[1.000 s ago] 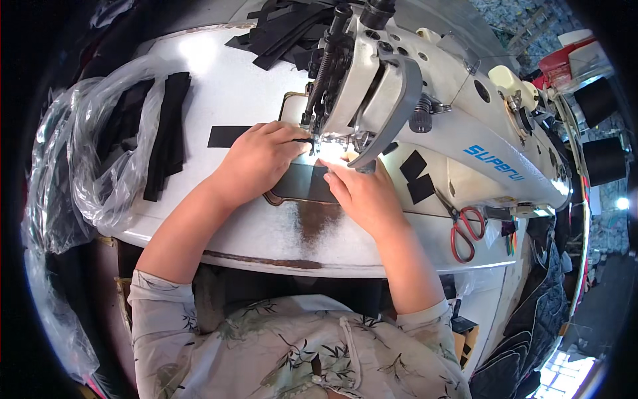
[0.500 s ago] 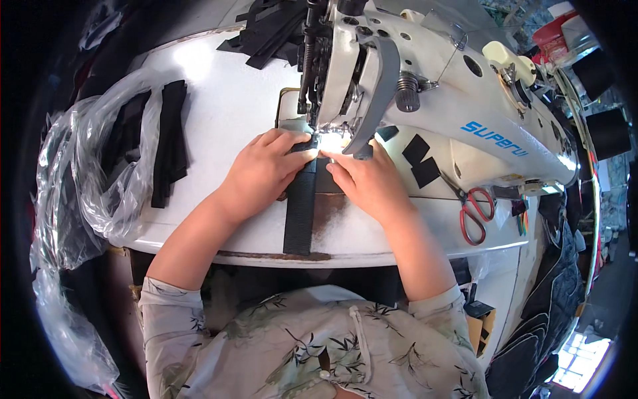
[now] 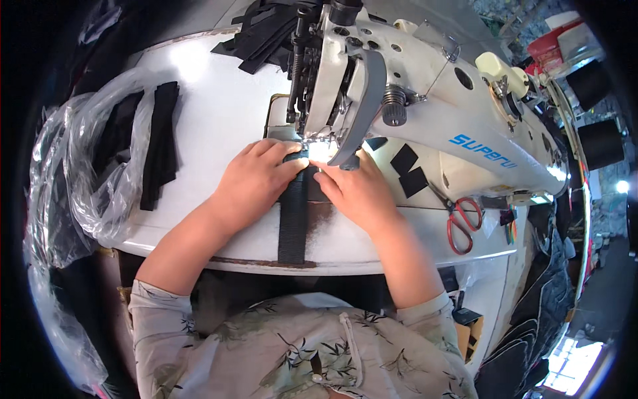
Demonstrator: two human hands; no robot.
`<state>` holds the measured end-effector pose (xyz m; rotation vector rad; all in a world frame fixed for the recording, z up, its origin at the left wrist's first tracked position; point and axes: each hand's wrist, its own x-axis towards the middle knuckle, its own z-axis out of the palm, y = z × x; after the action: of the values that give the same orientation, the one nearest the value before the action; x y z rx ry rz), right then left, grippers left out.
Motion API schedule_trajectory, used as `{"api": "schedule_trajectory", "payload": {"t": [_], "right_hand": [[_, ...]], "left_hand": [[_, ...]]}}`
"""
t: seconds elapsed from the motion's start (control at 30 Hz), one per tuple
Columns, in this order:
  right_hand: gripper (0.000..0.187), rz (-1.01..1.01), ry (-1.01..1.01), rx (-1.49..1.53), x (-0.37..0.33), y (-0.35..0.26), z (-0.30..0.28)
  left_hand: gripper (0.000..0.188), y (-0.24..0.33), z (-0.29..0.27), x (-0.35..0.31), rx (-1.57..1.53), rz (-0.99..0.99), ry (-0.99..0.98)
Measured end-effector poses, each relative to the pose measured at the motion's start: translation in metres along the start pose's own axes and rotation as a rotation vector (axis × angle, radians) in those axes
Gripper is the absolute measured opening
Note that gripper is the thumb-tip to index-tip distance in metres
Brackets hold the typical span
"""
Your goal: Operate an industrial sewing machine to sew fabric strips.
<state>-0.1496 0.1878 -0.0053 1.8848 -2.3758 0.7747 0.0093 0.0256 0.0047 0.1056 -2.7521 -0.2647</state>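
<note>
A black ribbed webbing strap (image 3: 292,226) runs from under the needle area of a white sewing machine (image 3: 425,126) toward the table's front edge. My left hand (image 3: 256,174) lies at the strap's left side, its thumb and fingers closed on it just before the needle. On the other side my right hand (image 3: 359,189) has its fingers bent together beside the presser foot. Glare from the machine's lamp and the grey lever hide its fingertips, so what they pinch cannot be made out. The strap's far end is hidden under my fingers and the machine head.
Red-handled scissors (image 3: 464,225) and small black fabric pieces (image 3: 408,171) lie right of my right hand. A clear plastic bag (image 3: 80,166) and black strips (image 3: 159,146) are at the left. More black strips (image 3: 266,33) are piled behind the machine head.
The whole view has shifted slightly, so everything appears a little lower and farther left. Both hands stay at the needle, and the strap shows no clear movement on the table.
</note>
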Motion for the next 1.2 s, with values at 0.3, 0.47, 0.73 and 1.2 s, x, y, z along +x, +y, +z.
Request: {"api": "schedule_trajectory", "payload": {"t": [0.3,0.47,0.73,1.2], "right_hand": [[0.026,0.012,0.001,0.033,0.001,-0.007,-0.003],[0.025,0.007,0.005,0.036,0.002,-0.006,-0.003],[0.025,0.003,-0.006,0.016,0.001,-0.006,-0.002],[0.026,-0.007,-0.042,-0.002,0.000,-0.008,-0.005]], "left_hand": [[0.019,-0.018,-0.006,0.005,-0.285,-0.003,-0.001],[0.022,-0.018,-0.004,0.008,-0.116,0.127,0.103],[0.029,-0.022,0.004,0.005,-0.155,0.049,0.059],[0.026,-0.028,0.010,0.008,0.012,-0.004,0.109]]}}
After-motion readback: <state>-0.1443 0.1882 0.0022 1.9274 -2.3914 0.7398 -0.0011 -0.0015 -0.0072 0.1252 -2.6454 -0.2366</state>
